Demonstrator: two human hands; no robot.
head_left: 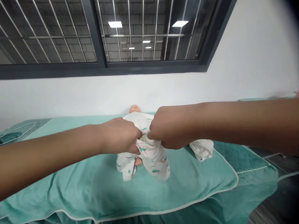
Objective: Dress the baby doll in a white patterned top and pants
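A smooth white wall [93,93] is standing behind a white-edged plush teal blanket [191,183]. On this, a small doll [138,161] in soft printed white clothing [154,158] is lying lengthwise away from the viewer, headfirst towards the wall, beneath and between the left hand [121,135] and right hand [174,127], both pinching its bunched front. Crumpled white cloth [202,149] is resting near the right hand.

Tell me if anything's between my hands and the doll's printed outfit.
Nothing visible does: your left hand and right hand both grip the printed outfit. The crumpled white cloth lies off to the right, not in between.
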